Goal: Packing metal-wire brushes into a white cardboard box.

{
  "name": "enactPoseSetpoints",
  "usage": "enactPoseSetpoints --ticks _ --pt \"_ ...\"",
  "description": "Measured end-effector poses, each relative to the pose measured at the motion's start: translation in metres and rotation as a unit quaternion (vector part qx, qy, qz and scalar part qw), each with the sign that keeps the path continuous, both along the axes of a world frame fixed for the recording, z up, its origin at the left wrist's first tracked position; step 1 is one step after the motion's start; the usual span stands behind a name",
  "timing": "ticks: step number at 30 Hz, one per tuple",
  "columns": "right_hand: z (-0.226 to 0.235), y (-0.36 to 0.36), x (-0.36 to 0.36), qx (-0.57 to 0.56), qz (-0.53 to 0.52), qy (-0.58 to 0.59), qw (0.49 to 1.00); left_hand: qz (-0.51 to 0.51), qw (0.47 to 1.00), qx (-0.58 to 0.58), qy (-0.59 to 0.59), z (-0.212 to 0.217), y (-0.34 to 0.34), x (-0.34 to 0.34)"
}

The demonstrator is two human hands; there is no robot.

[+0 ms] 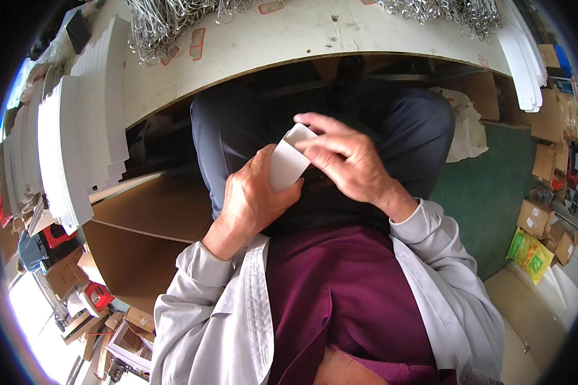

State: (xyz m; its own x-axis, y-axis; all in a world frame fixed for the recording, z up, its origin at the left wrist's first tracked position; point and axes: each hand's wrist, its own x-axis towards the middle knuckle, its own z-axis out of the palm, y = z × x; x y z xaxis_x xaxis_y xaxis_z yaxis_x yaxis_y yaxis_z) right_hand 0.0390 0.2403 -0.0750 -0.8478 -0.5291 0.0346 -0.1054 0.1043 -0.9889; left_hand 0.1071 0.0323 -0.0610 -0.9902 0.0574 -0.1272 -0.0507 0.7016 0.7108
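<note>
Above my lap I hold a small white cardboard box, tilted, with its upper end open. My left hand is closed round the lower part of the box, thumb along one side and fingers on the other. My right hand is at the open end. Its fingers straddle the end flap, one behind it and others at the opening, slightly blurred by motion. What is inside the box cannot be made out.
Ahead is a pale worktable with bunches of metal wire hooks at its far side. Stacked white flat cartons stand at the left, more white strips at the right. A large brown carton is by my left leg.
</note>
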Motion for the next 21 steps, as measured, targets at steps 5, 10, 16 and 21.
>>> enactPoseSetpoints --ticks 5,10,16,21 --pt "0.01 0.01 0.0 0.029 -0.039 -0.034 0.998 0.014 0.999 0.045 0.005 0.007 -0.002 -0.006" --pt "0.007 0.005 0.009 -0.064 -0.036 -0.194 0.978 -0.011 0.997 0.082 -0.005 0.015 0.001 -0.012" --pt "0.01 0.007 0.009 -0.082 -0.048 -0.169 0.981 -0.022 0.992 0.122 -0.001 0.014 0.002 -0.011" --pt "0.012 -0.003 0.012 -0.025 -0.087 -0.116 0.989 -0.03 0.993 0.114 0.009 0.01 0.005 -0.011"
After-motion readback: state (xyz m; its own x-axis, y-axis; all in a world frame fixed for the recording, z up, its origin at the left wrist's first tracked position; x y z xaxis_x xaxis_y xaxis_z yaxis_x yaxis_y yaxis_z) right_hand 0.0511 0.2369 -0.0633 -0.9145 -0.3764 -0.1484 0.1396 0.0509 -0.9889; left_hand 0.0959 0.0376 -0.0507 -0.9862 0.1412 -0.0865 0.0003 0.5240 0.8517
